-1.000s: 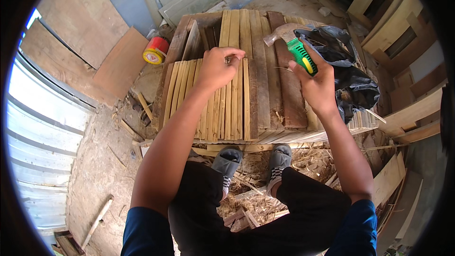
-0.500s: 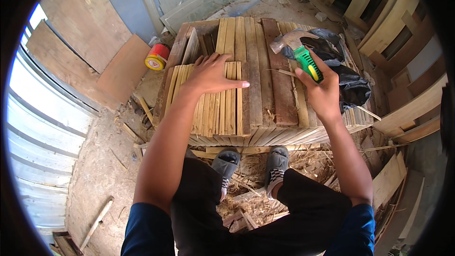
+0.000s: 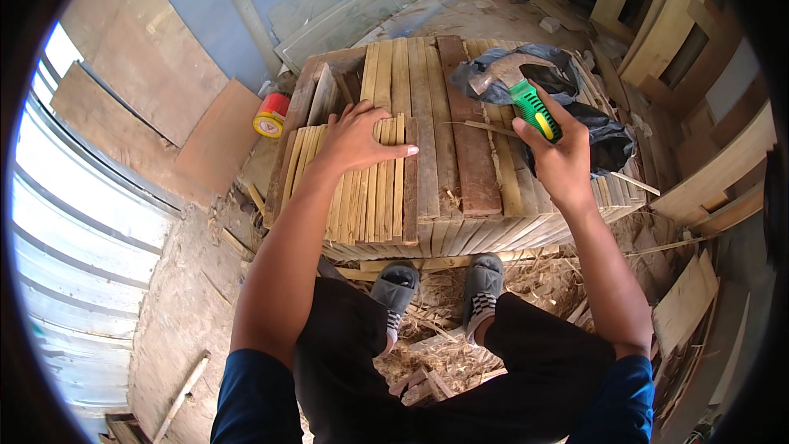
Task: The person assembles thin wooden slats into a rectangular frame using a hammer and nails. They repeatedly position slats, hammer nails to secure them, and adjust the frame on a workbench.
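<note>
My left hand (image 3: 359, 141) lies across the upper part of a row of thin wooden slats (image 3: 362, 197), fingers spread and thumb pointing right. These slats rest side by side at the left front of a larger stack of wooden boards (image 3: 423, 90). In my right hand (image 3: 562, 152) is a claw hammer (image 3: 534, 107) with a green and yellow grip. Its metal head is raised above the right side of the stack, over a black plastic bag (image 3: 604, 136). A darker reddish-brown board (image 3: 468, 140) runs between my two hands.
A red and yellow can (image 3: 271, 115) sits left of the stack. Plywood sheets (image 3: 140, 49) lean on the left wall near corrugated metal (image 3: 90, 279). Wooden frames (image 3: 674, 49) stand at the right. Wood shavings (image 3: 427, 321) and scraps litter the floor around my sandals (image 3: 395, 286).
The view has shifted slightly, so the stack appears a little farther left. Both hands keep nearly the same pose, the left on the slats and the right around the hammer.
</note>
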Tool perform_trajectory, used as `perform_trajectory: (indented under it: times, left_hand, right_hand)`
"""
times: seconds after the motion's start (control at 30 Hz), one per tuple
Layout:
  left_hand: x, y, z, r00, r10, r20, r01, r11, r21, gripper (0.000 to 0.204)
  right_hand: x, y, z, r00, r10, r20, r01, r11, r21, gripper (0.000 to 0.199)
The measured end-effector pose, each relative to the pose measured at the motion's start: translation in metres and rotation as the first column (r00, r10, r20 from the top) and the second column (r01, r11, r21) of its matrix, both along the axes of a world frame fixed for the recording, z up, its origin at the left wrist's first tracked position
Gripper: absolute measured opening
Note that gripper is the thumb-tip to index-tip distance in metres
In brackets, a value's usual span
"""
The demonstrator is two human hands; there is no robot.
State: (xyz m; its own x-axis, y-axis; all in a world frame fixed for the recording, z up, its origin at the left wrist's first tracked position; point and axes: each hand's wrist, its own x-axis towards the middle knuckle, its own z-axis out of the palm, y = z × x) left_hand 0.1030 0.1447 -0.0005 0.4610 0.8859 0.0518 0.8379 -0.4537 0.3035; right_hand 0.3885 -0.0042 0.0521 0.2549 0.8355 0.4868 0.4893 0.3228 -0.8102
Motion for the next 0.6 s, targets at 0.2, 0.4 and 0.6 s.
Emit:
perform_trajectory:
  times: [0.2, 0.4, 0.6]
  left_hand:
    - [0.013, -0.009, 0.003, 0.998, -0.034, 0.054, 0.03, 0.996, 0.079, 0.081]
    - [0.015, -0.01, 0.005, 0.994, -0.046, 0.103, 0.048, 0.999, -0.008, 0.079]
    - [0.011, -0.003, -0.006, 0.96, -0.066, 0.271, 0.076, 0.997, -0.027, 0.066]
  right_hand:
    - [0.01, -0.004, -0.004, 1.0, 0.025, -0.016, -0.025, 1.0, -0.015, 0.054]
    - [0.01, -0.012, -0.007, 1.0, -0.011, -0.026, 0.01, 0.999, -0.053, 0.056]
    - [0.006, -0.018, -0.003, 0.996, -0.019, -0.083, 0.009, 0.993, -0.114, 0.055]
